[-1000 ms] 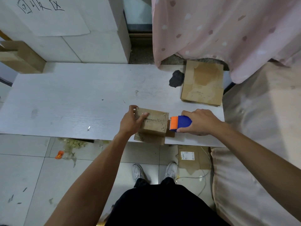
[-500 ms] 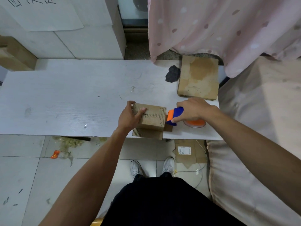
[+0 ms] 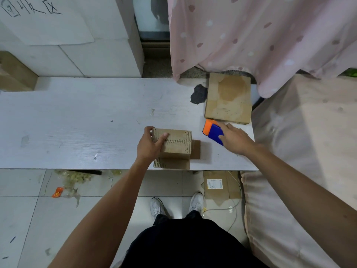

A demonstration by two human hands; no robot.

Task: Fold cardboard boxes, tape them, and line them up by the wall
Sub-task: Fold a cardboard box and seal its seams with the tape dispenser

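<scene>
**Bare arms, dark clothes, white trainers**

Both forearms are bare from the edge of the view down to the left hand (image 3: 149, 144) and the right hand (image 3: 234, 139). A plain black garment (image 3: 183, 244) covers the lap and legs. Below it is a pair of white trainers (image 3: 157, 206) with greyish panels.

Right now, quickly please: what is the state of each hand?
Left hand: closed, holding the cardboard box.
Right hand: on the tape dispenser; whether it grips cannot be told.
</scene>
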